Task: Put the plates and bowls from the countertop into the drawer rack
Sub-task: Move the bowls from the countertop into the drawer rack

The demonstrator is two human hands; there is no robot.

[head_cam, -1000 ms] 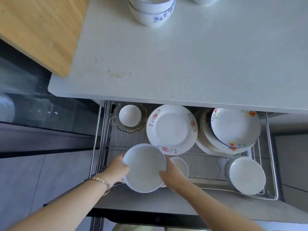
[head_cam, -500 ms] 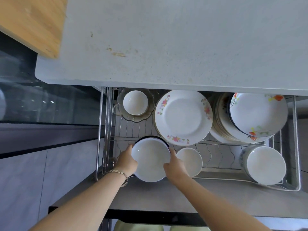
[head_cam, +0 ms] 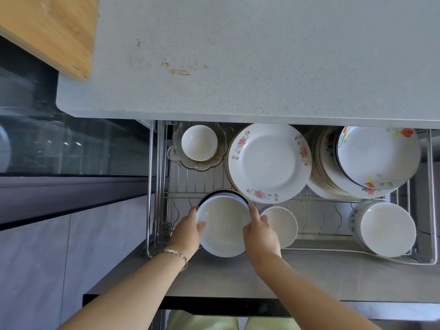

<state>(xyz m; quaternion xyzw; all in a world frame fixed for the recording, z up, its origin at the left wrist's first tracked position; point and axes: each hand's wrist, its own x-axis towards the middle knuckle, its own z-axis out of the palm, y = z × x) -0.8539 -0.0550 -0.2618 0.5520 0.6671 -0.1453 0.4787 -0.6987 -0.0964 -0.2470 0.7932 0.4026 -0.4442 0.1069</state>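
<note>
We hold the bowl (head_cam: pixel 223 227) by its rim, the left hand (head_cam: pixel 188 231) curled on its left edge and the right hand (head_cam: pixel 260 234) on its right edge. The bowl is at the rack's (head_cam: pixel 431 186) front left corner, just before the flowered plate (head_cam: pixel 269 163) and touching-close to a small bowl (head_cam: pixel 283 225) on its right. We cannot tell whether it rests there.

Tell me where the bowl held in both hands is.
Head view: the held bowl is at the front left of the drawer rack, between the left hand and right hand, left of a smaller white bowl.
</note>
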